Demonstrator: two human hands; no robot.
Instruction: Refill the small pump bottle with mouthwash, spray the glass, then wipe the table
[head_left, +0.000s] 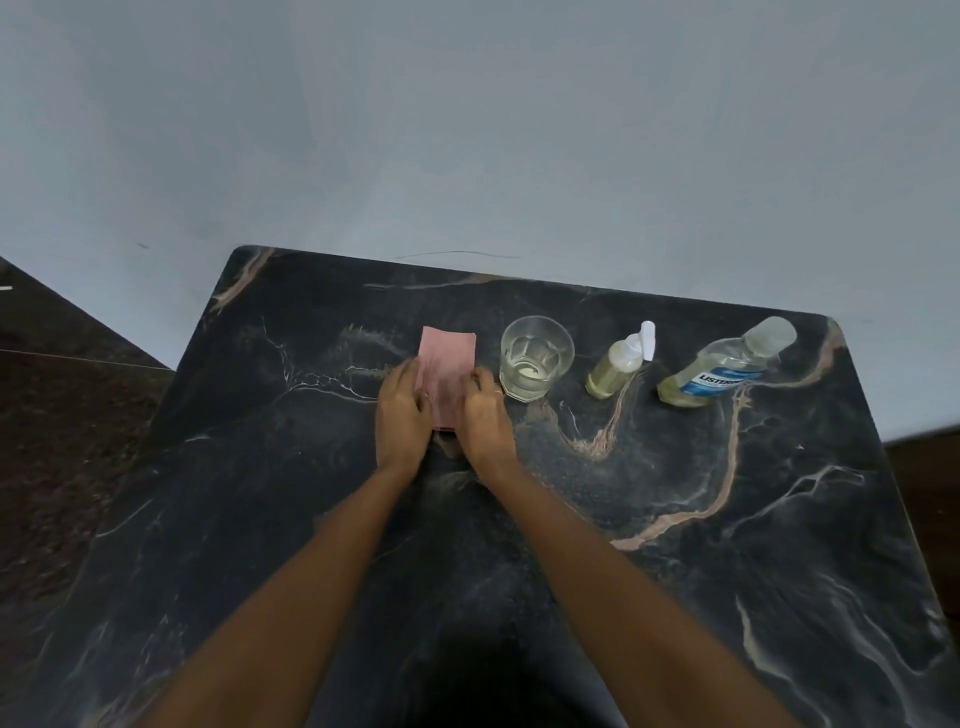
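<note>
Nearest, both arms reach out over the dark marbled surface (675, 545). The left hand (401, 415) and the right hand (484, 415) are each closed on a side edge of the pink cloth (448, 358), which lies flat between them. It looks soft, light and limp (likely to bunch unless pinched at the edges or pressed flat). Its near end is hidden under the hands, so I cannot tell how many folds it has. Just right of it stands the glass (536, 358), fragile and probably slippery, with a little liquid. Beyond that, the small pump bottle (618, 364), then the mouthwash bottle (727, 369), its label partly unreadable.
</note>
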